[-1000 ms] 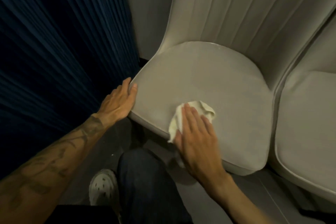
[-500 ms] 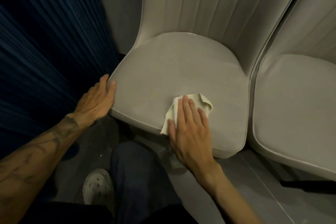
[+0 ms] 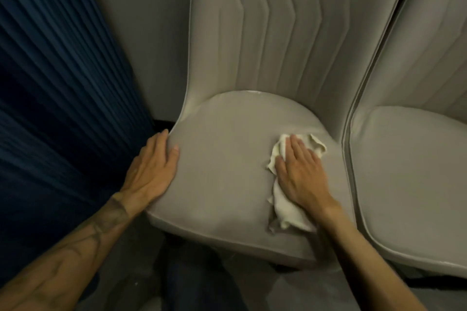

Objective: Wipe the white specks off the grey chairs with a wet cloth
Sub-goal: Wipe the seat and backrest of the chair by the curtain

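**Seat wipe under way on left-hand grey chair**

Cloth: a crumpled off-white cloth (image 3: 286,212) lies on the seat cushion of the grey chair (image 3: 222,171), on its right half. One end reaches the front edge of the cushion. The other end bunches out beyond the fingertips, close to the cushion's right rim.

Right hand: the right hand (image 3: 300,174) lies palm down on top of the cloth. Its grip is flat, with the fingers straight and held side by side, pressing the cloth to the cushion. Nothing is pinched.

Left hand: the left hand (image 3: 151,171) rests on the left rim of the same cushion. Its grip is relaxed and spread, the thumb on the top face and the fingers straight along the edge. It holds nothing. The forearm (image 3: 83,240) carries dark tattoo markings.

Chair condition: pale marks (image 3: 252,92) show along the rear seam where the cushion meets the channelled backrest (image 3: 278,33). Whether these are specks or glare, I cannot tell.

Surroundings: a second grey chair (image 3: 404,171) stands just beside the first on the right, their shells almost touching. A pleated dark blue curtain (image 3: 50,83) hangs to the left. A plain grey wall (image 3: 141,33) shows between the curtain and the chair. A dark trouser leg (image 3: 197,285) is at the bottom, over a grey floor (image 3: 131,272).
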